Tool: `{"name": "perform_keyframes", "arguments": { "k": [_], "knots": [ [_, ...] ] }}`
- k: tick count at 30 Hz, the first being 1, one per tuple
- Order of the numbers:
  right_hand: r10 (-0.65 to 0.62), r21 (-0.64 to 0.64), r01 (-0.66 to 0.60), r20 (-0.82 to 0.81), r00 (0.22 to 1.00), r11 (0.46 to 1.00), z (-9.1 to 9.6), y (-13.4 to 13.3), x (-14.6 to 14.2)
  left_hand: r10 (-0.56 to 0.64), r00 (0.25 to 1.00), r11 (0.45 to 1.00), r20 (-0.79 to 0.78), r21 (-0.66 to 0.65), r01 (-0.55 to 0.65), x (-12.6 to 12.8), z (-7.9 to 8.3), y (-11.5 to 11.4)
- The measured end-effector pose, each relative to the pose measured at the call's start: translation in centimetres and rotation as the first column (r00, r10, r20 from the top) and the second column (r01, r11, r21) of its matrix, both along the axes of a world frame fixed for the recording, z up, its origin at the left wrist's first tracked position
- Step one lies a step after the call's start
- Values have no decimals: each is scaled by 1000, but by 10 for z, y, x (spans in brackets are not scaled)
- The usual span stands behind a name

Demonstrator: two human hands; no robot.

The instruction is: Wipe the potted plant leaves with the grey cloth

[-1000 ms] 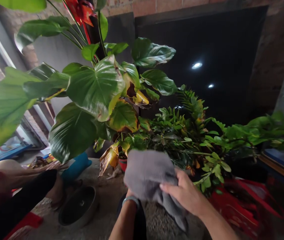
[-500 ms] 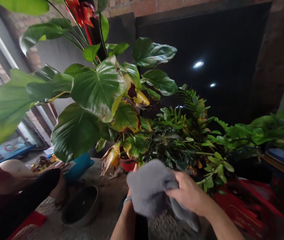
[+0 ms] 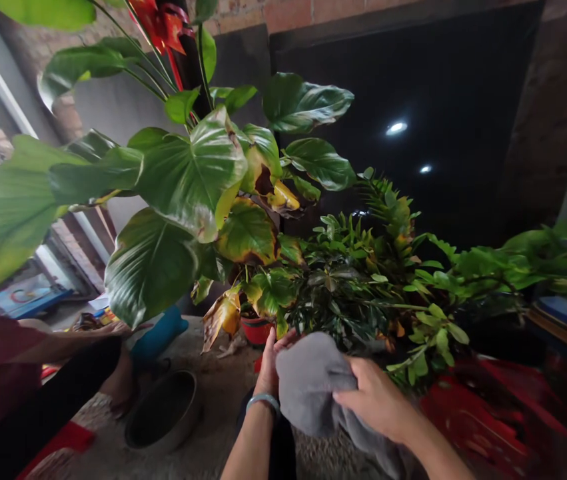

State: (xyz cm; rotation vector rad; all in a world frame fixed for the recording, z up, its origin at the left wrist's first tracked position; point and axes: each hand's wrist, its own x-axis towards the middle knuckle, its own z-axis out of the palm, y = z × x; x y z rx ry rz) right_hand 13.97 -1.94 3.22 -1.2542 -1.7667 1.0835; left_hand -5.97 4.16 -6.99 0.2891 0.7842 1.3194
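Observation:
A grey cloth (image 3: 308,387) is bunched in my right hand (image 3: 376,400), which grips it between thumb and fingers. Its loose end hangs down below the hand. Beside the cloth, my left hand (image 3: 269,363) reaches forward with thumb and fingers apart, and a pale bracelet (image 3: 263,401) circles the wrist. The cloth hides part of its palm. Just past the left fingertips, the yellow-green tip of a drooping leaf (image 3: 282,325) hangs close; whether they touch I cannot tell. The large-leaved plant (image 3: 193,167) rises ahead, several leaves browned at the edges.
A red pot (image 3: 257,330) stands under the leaves. A dark round basin (image 3: 163,410) sits on the floor to the left, near a seated person's leg (image 3: 63,393) and a blue object (image 3: 158,337). Bushy plants (image 3: 358,287) and red bags (image 3: 483,407) occupy the right.
The cloth has shifted right and slightly down with my right hand, uncovering more of my left hand and its bracelet. At left, the other person's arm has moved a little.

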Motion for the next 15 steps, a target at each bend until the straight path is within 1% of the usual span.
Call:
{"name": "perform_keyframes", "arguments": {
  "k": [1, 2, 3, 4, 5, 6, 7, 9, 11, 12, 13, 14, 15],
  "knots": [
    [21, 32, -21, -11, 1000, 999, 14, 2, 1, 22, 1000, 1000, -7, 14, -22, 0, -2, 0],
    [19, 80, -17, -23, 1000, 997, 28, 7, -1, 38, 999, 999, -14, 25, -38, 0, -5, 1],
    [-16, 133, 21, -39, 999, 991, 41, 15, -4, 41, 999, 999, -19, 34, -40, 1, -7, 3],
    [-79, 174, 89, -62, 995, 981, 50, 23, -9, 27, 999, 999, -21, 37, -26, 2, -9, 4],
    [-141, 196, 154, -75, 987, 969, 54, 31, -15, -1, 1000, 999, -20, 36, 2, 2, -10, 5],
    [-195, 195, 205, -69, 978, 959, 52, 38, -20, -27, 999, 999, -17, 43, 28, 3, -11, 7],
    [-232, 173, 235, -36, 972, 956, 45, 42, -24, -51, 999, 997, -12, 54, 52, 4, -11, 8],
    [-250, 84, 241, 110, 962, 967, 20, 40, -28, -76, 997, 994, 9, 84, 75, 4, -9, 9],
    [-193, -16, 205, 264, 945, 979, -8, 25, -24, -72, 997, 993, 42, 96, 68, 3, -8, 8],
    [-151, -55, 176, 303, 941, 983, -18, 15, -19, -67, 996, 994, 59, 86, 61, 3, -8, 8],
    [-104, -86, 137, 306, 946, 987, -23, 5, -14, -58, 996, 996, 72, 71, 53, 2, -8, 7],
    [-57, -101, 87, 269, 962, 991, -23, -2, -9, -49, 996, 997, 78, 58, 44, 1, -8, 6],
    [-14, -97, 34, 201, 979, 995, -18, -7, -4, -41, 996, 998, 81, 46, 37, 0, -9, 6]
  ]
}}
